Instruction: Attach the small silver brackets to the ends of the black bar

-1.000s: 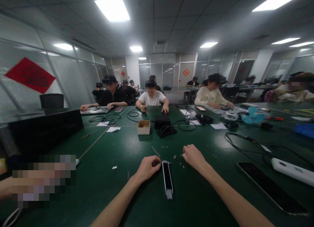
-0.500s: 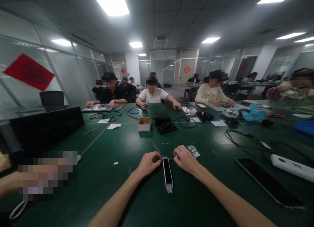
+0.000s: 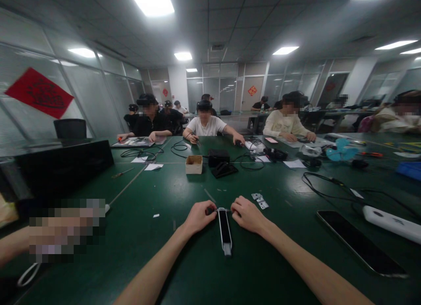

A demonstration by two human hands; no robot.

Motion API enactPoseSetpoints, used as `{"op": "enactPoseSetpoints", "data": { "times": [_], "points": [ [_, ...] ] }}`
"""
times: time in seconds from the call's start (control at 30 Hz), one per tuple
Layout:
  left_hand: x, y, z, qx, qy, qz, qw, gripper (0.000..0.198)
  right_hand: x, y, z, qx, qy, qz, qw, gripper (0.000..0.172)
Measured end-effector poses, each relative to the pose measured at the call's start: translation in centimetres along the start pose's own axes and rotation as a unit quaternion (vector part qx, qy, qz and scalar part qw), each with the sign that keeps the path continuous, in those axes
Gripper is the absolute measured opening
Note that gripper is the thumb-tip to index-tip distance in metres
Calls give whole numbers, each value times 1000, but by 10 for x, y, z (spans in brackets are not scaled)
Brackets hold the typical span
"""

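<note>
On the green table in front of me lies a slim, white-framed device with a black face (image 3: 225, 228), its long side pointing toward me. At the far left corner of the device, my left hand (image 3: 200, 217) is closed around a small tool with a dark and reddish handle (image 3: 210, 209). Its working tip is too small to make out. My right hand (image 3: 247, 213) is closed in a pinch at the far right corner, and its fingers hide whatever is between them. Just beyond that hand lie several small metal plates with holes (image 3: 260, 201).
A dark phone (image 3: 360, 241) and a white power strip (image 3: 394, 224) lie to the right with black cables. Ahead stand a small open box (image 3: 194, 165) and a black case (image 3: 218, 158). Another person's blurred hand (image 3: 66, 228) is at the left. People sit opposite.
The dark and reddish handle in my left hand shows more clearly now. My right hand has shifted slightly left, closer to the device. The view has tilted a little.
</note>
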State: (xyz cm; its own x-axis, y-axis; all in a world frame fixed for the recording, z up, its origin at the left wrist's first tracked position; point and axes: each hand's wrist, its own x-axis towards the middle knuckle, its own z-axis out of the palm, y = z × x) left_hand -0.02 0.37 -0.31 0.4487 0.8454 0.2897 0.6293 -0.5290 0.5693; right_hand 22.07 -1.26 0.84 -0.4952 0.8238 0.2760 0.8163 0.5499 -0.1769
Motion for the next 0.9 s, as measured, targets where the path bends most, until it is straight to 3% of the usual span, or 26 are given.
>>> {"op": "enactPoseSetpoints", "data": {
  "times": [0.37, 0.9],
  "points": [
    [-1, 2, -3, -3, -4, 4, 1000, 13, 0, -1, 1, 14, 18, -6, 1000, 14],
    [-2, 3, -4, 21, -15, 11, 1000, 16, -1, -8, 1, 42, 135, -58, 988, 18]
  ]
}}
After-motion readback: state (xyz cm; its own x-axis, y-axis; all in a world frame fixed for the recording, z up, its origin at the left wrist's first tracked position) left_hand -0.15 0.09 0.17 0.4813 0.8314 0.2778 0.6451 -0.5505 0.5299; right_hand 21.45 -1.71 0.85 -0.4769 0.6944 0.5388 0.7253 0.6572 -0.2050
